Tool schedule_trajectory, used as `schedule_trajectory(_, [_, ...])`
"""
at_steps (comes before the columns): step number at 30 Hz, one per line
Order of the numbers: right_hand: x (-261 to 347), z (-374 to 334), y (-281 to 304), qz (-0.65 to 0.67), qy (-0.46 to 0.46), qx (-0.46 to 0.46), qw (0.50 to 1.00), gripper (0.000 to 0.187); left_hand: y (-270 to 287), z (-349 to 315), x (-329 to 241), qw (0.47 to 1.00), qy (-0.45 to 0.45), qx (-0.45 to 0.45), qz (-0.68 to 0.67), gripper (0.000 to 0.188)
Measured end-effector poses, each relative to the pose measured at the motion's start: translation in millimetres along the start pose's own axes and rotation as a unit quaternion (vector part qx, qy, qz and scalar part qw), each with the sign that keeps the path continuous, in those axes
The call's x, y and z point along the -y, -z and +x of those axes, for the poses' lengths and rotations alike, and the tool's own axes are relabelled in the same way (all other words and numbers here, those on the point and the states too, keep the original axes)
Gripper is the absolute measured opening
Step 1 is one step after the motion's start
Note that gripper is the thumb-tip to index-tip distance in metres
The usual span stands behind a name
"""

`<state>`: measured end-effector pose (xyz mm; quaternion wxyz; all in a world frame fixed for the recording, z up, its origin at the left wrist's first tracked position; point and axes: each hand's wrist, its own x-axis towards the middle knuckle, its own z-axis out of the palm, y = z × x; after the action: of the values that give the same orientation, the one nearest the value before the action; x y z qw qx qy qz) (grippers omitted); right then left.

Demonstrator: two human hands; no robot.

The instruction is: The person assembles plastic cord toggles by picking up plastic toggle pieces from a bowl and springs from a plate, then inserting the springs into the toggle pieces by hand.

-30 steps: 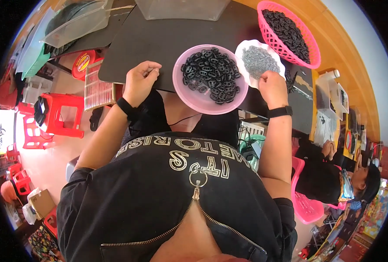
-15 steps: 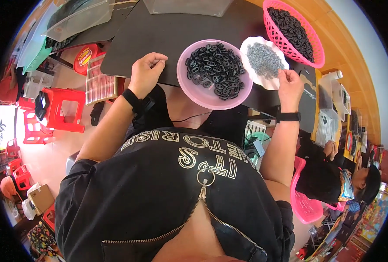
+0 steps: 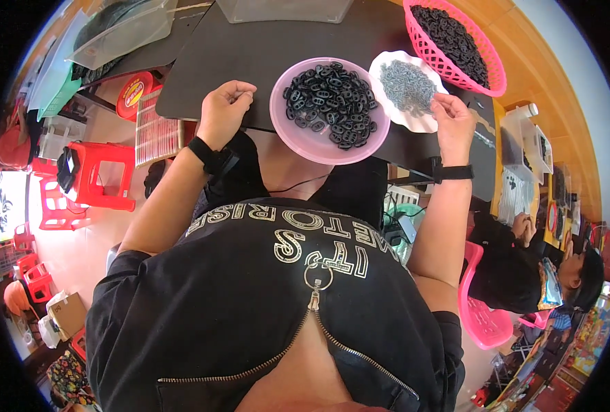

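A pink-lilac bowl (image 3: 277, 127) stands at the table's near edge, heaped with small black plastic pieces (image 3: 332, 103) that have two holes each. Touching its right side is a white scalloped dish (image 3: 425, 123) full of small grey metal pieces (image 3: 406, 84), too fine to name. My right hand (image 3: 454, 123) is over the dish's right rim, fingertips pinched together; whatever they hold is hidden. Left of the bowl, over the table edge, my left hand (image 3: 224, 110) is closed with thumb against forefinger. Anything between those fingertips is too small to make out.
A pink openwork basket (image 3: 449, 41) of black pieces stands at the far right of the dark table (image 3: 250, 51). Clear plastic bins (image 3: 284, 8) line the far side. Red stools (image 3: 102, 175) stand at left. Another person (image 3: 518, 264) sits at right beside a pink chair (image 3: 480, 319).
The whole view has shifted slightly, so bowl, dish and basket sit a little further left and up. My right fingers have curled a little over the dish's rim; my left hand keeps its pinch.
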<state>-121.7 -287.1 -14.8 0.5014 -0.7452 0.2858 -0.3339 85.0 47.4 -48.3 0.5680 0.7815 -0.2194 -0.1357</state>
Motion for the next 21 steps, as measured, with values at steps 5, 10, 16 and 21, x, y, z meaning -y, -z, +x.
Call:
schedule_trajectory(5, [-1.2, 1.1, 2.7, 0.016, -0.006, 0.01, 1.0, 0.008, 0.4, 2.3, 2.6, 1.0, -0.001, 0.004, -0.017, 0.016])
schedule_trajectory(10, [0.6, 3.2, 2.1, 0.004, -0.019, 0.005, 1.0, 0.005, 0.0, 0.8, -0.7, 1.0, -0.007, -0.002, -0.016, 0.016])
schedule_trajectory(16, [-0.5, 5.5, 2.8, 0.005, 0.003, 0.016, 1.0, 0.005, 2.5, 2.0, -1.4, 1.0, 0.012, 0.009, -0.012, 0.016])
schedule_trajectory(21, [1.4, 4.1, 3.1, 0.031, -0.029, 0.019, 0.999, 0.002, 4.0, 1.5, -4.0, 1.0, 0.002, 0.014, -0.017, 0.016])
